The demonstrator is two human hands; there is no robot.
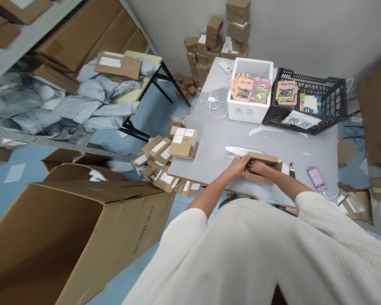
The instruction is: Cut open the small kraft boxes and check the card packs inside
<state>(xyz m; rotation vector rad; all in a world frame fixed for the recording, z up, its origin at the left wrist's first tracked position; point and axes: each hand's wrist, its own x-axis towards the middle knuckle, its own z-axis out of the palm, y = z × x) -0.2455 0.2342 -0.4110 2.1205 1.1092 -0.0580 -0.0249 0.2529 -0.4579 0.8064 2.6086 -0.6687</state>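
A small open cardboard box [263, 158] lies near the front edge of the grey table [216, 140]. My left hand [238, 165] grips its left end, fingers against the cardboard flap. My right hand [257, 167] reaches down into the box; its fingers are hidden, and I cannot see whether they hold anything. A yellow and black box cutter [292, 170] lies just right of the box. Behind the box is a white strip [241, 150] on the tabletop.
A white foam bin [249, 111] and a black crate [333, 99], both with booklets, stand at the back. A taped parcel [184, 144] sits at the left edge, a pink phone [316, 178] at right. A large open carton [136, 216] and piled parcels [158, 156] occupy the floor.
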